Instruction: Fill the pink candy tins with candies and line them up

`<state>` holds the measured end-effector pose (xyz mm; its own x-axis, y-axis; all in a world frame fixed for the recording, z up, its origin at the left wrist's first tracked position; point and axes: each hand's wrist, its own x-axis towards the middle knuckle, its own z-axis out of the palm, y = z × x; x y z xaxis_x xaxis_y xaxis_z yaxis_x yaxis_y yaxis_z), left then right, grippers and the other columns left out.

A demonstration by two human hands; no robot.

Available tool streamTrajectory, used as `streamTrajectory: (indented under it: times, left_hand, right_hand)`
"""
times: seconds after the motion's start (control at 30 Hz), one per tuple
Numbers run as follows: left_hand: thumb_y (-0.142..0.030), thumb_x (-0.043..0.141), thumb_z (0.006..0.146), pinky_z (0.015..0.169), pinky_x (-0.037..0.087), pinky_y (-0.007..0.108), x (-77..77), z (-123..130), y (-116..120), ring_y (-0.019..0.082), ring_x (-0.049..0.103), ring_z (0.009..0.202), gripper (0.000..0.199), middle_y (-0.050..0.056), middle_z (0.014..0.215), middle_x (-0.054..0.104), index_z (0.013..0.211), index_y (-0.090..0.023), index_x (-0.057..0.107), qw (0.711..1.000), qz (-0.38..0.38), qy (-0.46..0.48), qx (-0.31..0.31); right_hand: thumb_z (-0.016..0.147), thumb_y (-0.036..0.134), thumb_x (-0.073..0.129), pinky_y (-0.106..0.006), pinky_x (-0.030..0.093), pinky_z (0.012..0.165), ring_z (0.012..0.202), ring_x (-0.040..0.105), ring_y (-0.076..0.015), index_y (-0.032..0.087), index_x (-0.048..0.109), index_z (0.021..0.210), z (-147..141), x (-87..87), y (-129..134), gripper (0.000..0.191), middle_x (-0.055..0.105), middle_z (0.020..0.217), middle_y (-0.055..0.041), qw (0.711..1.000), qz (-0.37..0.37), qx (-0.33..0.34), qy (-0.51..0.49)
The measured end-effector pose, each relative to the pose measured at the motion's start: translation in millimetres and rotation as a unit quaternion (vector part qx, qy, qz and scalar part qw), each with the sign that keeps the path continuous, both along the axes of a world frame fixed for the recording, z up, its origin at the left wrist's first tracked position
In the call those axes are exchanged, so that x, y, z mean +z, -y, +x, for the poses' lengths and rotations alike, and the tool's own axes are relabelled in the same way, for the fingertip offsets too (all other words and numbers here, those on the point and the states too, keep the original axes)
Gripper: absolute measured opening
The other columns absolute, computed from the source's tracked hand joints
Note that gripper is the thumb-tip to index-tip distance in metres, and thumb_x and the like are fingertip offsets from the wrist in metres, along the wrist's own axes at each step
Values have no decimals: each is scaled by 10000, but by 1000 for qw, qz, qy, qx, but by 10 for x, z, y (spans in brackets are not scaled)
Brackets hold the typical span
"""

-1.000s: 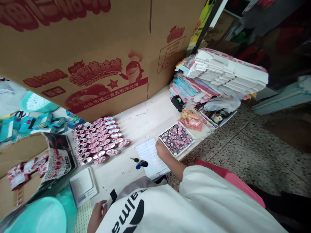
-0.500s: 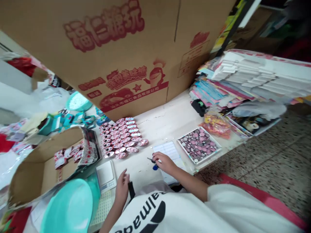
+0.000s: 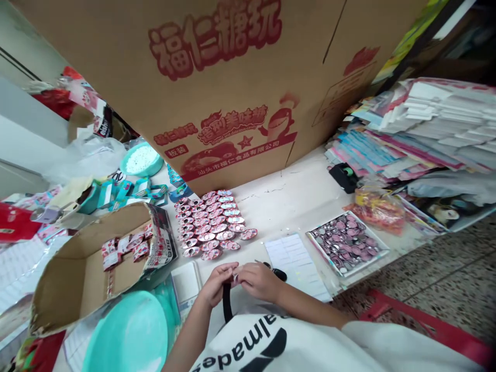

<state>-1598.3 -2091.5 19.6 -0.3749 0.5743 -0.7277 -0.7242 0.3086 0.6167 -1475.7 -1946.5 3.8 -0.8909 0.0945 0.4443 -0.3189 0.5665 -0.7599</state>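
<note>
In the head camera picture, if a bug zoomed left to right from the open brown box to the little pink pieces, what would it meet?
Open cardboard box → white scale → left hand → right hand → small pink pieces.

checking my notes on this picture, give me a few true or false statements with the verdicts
1. The left hand and right hand are close together. True.
2. The right hand is inside the tray of round pieces. False: it is beside the left hand, apart from the tray.
3. A black key fob lies by the right hand. True.
4. The white scale sits inside the open carton. False: the scale is outside it, on the table.
5. The open carton holds a few pink-and-white packets. True.
6. The rows of packs lie right of the tray in the picture. False: the packs lie left of it.
</note>
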Motion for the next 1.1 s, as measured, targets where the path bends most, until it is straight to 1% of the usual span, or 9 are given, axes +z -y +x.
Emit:
streamTrajectory:
  times: [0.13,0.23,0.3,0.43,0.5,0.6,0.73,0.83,1.1]
  left_hand:
    - [-346,884,585,620,488,226,97,-163,-163,103,584,614,417,47,729,672,920,-133,758,999,27,15,-29]
    - [-408,824,592,688,536,298,187,-510,-343,151,630,662,452,67,774,684,944,-133,755,993,-18,-90,-68]
    - [-496,759,590,707,545,331,187,-895,-467,188,653,685,509,89,788,702,933,-119,747,964,-98,-237,-64]
    - [-475,637,682,788,523,343,38,-1830,-688,229,673,797,437,87,811,717,939,-134,732,891,-221,-395,-45]
    - [-388,625,702,810,499,335,-57,-2232,-777,243,672,858,365,86,856,726,956,-148,729,844,-279,-454,-56]
    - [-332,642,703,796,473,316,-183,-2625,-879,252,667,887,248,80,864,729,878,-173,718,780,-351,-510,-92]
    - [-394,698,695,668,439,295,-297,-2826,-944,243,653,751,209,65,717,696,661,-194,647,732,-412,-515,-174]
    - [-448,689,725,610,408,292,-328,-2902,-968,233,638,685,265,64,663,675,653,-200,629,705,-451,-496,-229]
    - [-498,717,689,666,439,298,-388,-3258,-1067,260,661,767,321,98,752,689,666,-187,642,631,-482,-469,-387]
  right_hand:
    - [845,81,517,-323,528,966,1168,621,-186,226,660,916,-48,366,-152,215,638,1326,-66,998,33,-44,-44]
    - [845,95,520,-360,501,1023,1225,581,-199,231,661,895,-225,328,-567,201,609,1346,-79,987,29,-156,-13]
    - [839,116,522,-392,503,1010,1174,599,-214,229,664,865,-361,-5,-980,183,632,1280,-92,960,8,-275,43]
    - [764,154,549,-458,471,1022,1078,597,-245,200,638,783,-560,-1056,-1730,103,652,1105,-110,868,-66,-459,176]
    - [759,195,542,-473,450,1029,1068,569,-242,198,600,749,-641,-1486,-1893,59,620,1078,-106,814,-101,-535,201]
    - [785,222,472,-534,388,1057,1106,517,-266,190,567,784,-762,-1825,-1885,100,561,1132,-143,761,-109,-607,203]
    - [818,239,440,-519,339,1080,1133,482,-281,192,573,862,-862,-1927,-1758,147,542,1187,-156,735,-85,-642,202]
    - [820,238,449,-494,342,1067,1126,477,-282,197,581,892,-878,-1941,-1732,157,548,1197,-149,726,-48,-651,218]
    - [803,215,459,-481,330,1037,1132,454,-280,194,574,922,-885,-1935,-1723,167,538,1219,-144,712,-24,-654,256]
